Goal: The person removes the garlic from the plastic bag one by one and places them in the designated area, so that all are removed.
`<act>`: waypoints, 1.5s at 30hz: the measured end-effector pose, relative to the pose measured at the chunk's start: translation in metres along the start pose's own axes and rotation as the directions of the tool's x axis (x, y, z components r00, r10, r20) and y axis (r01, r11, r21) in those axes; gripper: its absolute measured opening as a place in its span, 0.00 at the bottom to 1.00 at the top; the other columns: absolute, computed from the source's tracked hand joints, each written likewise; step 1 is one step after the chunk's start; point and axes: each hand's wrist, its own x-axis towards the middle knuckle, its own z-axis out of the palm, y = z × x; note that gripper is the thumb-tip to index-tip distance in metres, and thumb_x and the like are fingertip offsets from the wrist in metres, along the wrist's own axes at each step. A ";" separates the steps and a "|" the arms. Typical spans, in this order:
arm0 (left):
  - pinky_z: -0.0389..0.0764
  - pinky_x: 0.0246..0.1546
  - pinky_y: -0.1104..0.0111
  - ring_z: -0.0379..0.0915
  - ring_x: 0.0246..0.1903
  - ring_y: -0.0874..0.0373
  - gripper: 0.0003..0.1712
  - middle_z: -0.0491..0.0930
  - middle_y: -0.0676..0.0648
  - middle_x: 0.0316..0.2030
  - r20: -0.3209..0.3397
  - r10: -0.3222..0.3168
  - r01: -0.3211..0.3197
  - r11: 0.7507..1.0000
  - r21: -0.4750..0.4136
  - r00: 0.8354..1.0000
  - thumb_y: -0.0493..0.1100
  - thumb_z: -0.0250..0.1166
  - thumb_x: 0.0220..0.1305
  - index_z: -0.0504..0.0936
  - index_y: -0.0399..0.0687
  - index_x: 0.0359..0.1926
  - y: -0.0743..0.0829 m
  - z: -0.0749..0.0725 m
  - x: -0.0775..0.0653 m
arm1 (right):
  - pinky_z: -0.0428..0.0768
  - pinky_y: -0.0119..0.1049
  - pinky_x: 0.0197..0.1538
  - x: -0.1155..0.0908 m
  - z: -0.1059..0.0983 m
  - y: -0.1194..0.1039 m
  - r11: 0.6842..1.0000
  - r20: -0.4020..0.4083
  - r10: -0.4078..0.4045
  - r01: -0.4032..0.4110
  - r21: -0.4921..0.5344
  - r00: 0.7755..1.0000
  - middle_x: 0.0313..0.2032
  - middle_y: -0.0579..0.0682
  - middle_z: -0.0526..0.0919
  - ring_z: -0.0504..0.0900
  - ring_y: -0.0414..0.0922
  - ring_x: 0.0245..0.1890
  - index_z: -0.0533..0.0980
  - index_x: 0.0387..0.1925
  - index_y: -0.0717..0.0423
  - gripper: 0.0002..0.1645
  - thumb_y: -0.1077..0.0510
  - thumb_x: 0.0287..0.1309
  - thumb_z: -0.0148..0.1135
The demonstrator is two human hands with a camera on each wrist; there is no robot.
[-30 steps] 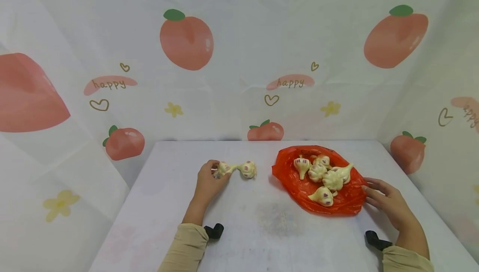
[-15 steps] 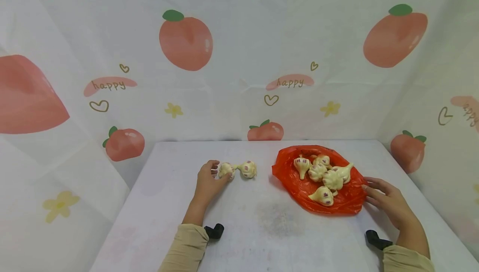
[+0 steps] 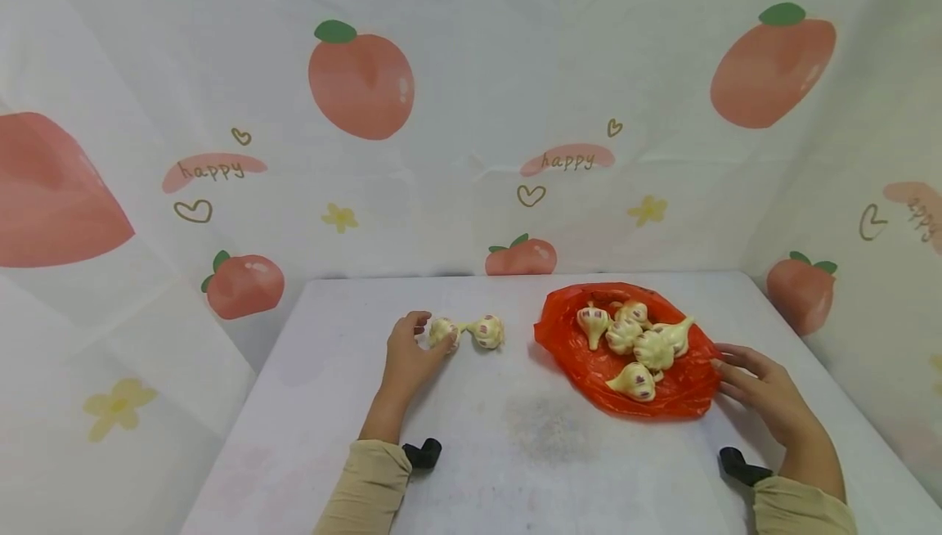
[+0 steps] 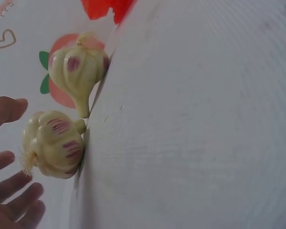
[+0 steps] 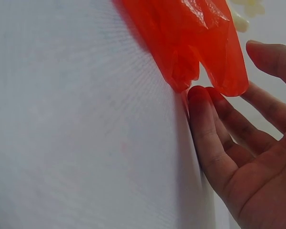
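Two garlic bulbs lie on the white table, stems almost tip to tip. Around the left garlic bulb (image 3: 444, 330), my left hand (image 3: 407, 355) has its thumb and fingers spread. The left wrist view shows loosely bent fingers beside that bulb's root end, without a grip. The other garlic bulb (image 3: 488, 331) lies just to its right, apart from the hand. At the right, a red plastic bag (image 3: 577, 365), spread open, holds several more garlic bulbs (image 3: 653, 352). My right hand (image 3: 769, 396) is at the bag's right edge, fingers extended; some fingertips sit behind the red plastic (image 5: 181, 38).
The white table (image 3: 471, 453) has a greyish smudge (image 3: 552, 429) near its middle. A white curtain (image 3: 456, 110) printed with fruit and hearts stands behind and along both sides. Black wrist mounts (image 3: 423, 454) stick out from both sleeves.
The left garlic bulb has turned a little, and my left fingers have loosened and drawn slightly away from it. The right hand and the bag have stayed in place.
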 end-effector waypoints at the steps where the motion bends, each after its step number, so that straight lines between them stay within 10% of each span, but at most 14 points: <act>1: 0.79 0.61 0.46 0.76 0.59 0.39 0.34 0.81 0.35 0.57 -0.004 0.013 -0.013 1.000 -0.001 1.000 0.49 0.79 0.62 0.79 0.37 0.63 0.001 0.000 0.000 | 0.88 0.30 0.48 0.000 0.000 0.000 1.000 0.000 -0.001 0.001 -0.001 1.000 0.76 0.76 0.58 0.74 0.20 0.46 0.55 0.80 0.66 0.50 0.35 0.77 0.55; 18: 0.78 0.66 0.49 0.77 0.63 0.45 0.29 0.81 0.42 0.57 -0.027 0.284 -0.283 0.959 0.025 0.959 0.50 0.79 0.62 0.82 0.42 0.59 0.046 0.024 -0.001 | 0.88 0.29 0.47 -0.001 0.001 0.000 1.000 0.000 -0.011 0.011 0.021 1.000 0.76 0.77 0.58 0.76 0.21 0.45 0.54 0.80 0.67 0.50 0.35 0.77 0.55; 40: 0.85 0.59 0.63 0.77 0.62 0.49 0.26 0.81 0.46 0.59 0.297 0.417 -0.410 0.908 -0.087 0.859 0.54 0.73 0.69 0.79 0.49 0.62 0.114 0.106 -0.035 | 0.86 0.27 0.46 -0.003 0.002 0.000 0.998 -0.013 -0.062 0.062 0.002 0.998 0.74 0.77 0.61 0.73 0.16 0.43 0.57 0.79 0.67 0.48 0.39 0.76 0.60; 45: 0.83 0.62 0.65 0.76 0.62 0.55 0.29 0.79 0.51 0.60 0.369 0.436 -0.420 0.898 -0.126 0.821 0.55 0.73 0.69 0.78 0.51 0.64 0.124 0.126 -0.043 | 0.87 0.29 0.48 -0.002 0.002 0.001 0.999 -0.019 -0.046 0.046 -0.020 0.999 0.75 0.76 0.61 0.82 0.37 0.54 0.56 0.80 0.66 0.49 0.38 0.75 0.60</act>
